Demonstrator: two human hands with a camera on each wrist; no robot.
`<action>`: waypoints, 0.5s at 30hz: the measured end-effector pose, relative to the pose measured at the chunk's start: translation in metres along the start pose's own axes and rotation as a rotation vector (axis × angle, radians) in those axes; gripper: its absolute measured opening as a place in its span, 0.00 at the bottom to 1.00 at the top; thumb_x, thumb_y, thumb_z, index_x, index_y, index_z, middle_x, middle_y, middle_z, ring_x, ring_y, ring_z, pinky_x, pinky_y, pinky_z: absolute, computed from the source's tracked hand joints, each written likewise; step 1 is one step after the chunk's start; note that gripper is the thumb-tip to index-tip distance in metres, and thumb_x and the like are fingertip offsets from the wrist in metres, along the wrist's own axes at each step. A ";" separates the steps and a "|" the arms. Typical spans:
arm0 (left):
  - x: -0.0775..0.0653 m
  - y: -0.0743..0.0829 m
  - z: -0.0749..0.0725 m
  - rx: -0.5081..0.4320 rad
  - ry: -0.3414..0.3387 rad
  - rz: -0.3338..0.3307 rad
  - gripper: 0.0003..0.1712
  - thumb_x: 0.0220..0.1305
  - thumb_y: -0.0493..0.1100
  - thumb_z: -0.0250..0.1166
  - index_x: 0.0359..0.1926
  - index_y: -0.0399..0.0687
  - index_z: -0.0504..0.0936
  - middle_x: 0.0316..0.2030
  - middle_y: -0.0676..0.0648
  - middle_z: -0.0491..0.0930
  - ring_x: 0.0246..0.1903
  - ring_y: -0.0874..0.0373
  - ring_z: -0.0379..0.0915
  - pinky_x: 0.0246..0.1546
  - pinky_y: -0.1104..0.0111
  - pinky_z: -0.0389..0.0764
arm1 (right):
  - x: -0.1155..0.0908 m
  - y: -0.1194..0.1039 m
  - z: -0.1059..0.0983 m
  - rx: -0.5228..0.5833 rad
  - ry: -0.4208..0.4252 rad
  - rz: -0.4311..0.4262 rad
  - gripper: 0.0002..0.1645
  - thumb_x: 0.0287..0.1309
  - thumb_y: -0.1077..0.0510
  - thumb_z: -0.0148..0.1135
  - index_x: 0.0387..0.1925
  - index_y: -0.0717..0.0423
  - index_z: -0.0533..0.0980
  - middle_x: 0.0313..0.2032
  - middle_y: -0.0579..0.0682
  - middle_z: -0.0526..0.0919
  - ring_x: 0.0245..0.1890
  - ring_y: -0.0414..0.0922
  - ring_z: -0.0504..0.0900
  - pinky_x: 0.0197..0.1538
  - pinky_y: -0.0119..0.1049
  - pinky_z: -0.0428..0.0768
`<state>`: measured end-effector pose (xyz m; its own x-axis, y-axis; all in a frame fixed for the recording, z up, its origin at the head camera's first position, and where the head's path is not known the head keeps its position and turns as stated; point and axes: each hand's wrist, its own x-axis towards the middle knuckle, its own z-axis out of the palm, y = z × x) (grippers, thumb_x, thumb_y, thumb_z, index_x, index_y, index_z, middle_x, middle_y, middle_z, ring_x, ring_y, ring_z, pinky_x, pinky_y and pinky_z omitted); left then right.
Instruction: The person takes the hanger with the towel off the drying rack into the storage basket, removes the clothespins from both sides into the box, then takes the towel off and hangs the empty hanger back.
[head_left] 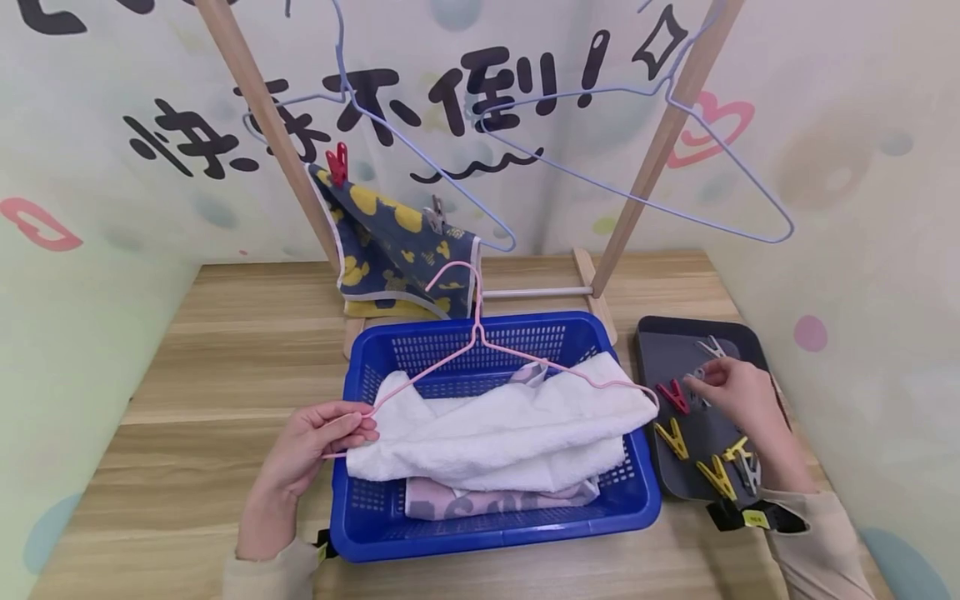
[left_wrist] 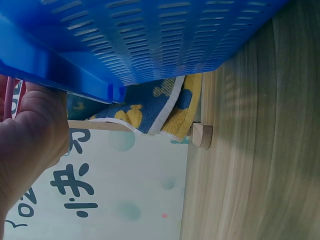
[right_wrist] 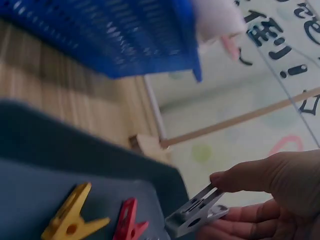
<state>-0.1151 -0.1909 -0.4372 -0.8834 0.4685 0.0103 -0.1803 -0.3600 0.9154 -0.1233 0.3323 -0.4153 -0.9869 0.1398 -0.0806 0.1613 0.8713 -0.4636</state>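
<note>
My left hand (head_left: 318,442) pinches the left end of a pink clothes hanger (head_left: 540,360). A white towel (head_left: 495,433) hangs folded over the hanger's lower bar, above a blue plastic basket (head_left: 495,540). Over the dark tray (head_left: 652,329) on the right, my right hand (head_left: 738,396) pinches a grey clothespin (right_wrist: 195,212) between thumb and fingers. Near that hand lie a red clothespin (head_left: 673,397), several yellow clothespins (head_left: 672,438) and other grey ones (head_left: 748,472) in the tray. Below the white towel, a pink and grey cloth (head_left: 495,500) shows inside the basket.
Behind the basket stands a wooden rack (head_left: 652,158) with a white lower rod (head_left: 536,292). Two blue hangers (head_left: 637,196) hang there. A blue and yellow towel (head_left: 397,242), with a red clothespin (head_left: 337,164) and a grey one (head_left: 435,215) on it, hangs at the rack's left.
</note>
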 end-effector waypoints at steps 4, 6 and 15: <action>0.001 0.000 0.000 0.007 0.000 -0.002 0.19 0.67 0.26 0.49 0.40 0.46 0.85 0.33 0.47 0.85 0.35 0.61 0.83 0.37 0.73 0.81 | 0.000 0.016 0.005 -0.061 -0.099 0.103 0.21 0.53 0.55 0.65 0.33 0.74 0.75 0.26 0.65 0.80 0.25 0.55 0.78 0.26 0.47 0.79; 0.000 0.000 0.000 0.009 -0.001 -0.003 0.19 0.67 0.26 0.49 0.41 0.46 0.85 0.33 0.47 0.85 0.35 0.61 0.83 0.37 0.73 0.81 | -0.001 0.021 0.009 -0.093 -0.127 0.141 0.18 0.52 0.55 0.65 0.26 0.71 0.75 0.21 0.59 0.77 0.21 0.51 0.75 0.23 0.43 0.75; 0.000 0.000 0.000 0.010 0.003 -0.007 0.19 0.68 0.27 0.49 0.41 0.47 0.85 0.33 0.47 0.85 0.34 0.61 0.83 0.37 0.73 0.81 | -0.006 0.032 0.024 -0.180 -0.181 0.207 0.20 0.48 0.55 0.68 0.13 0.59 0.69 0.15 0.50 0.69 0.18 0.46 0.69 0.19 0.36 0.65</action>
<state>-0.1146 -0.1907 -0.4371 -0.8833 0.4687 0.0027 -0.1824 -0.3490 0.9192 -0.1125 0.3487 -0.4506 -0.9138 0.2503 -0.3198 0.3385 0.9045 -0.2593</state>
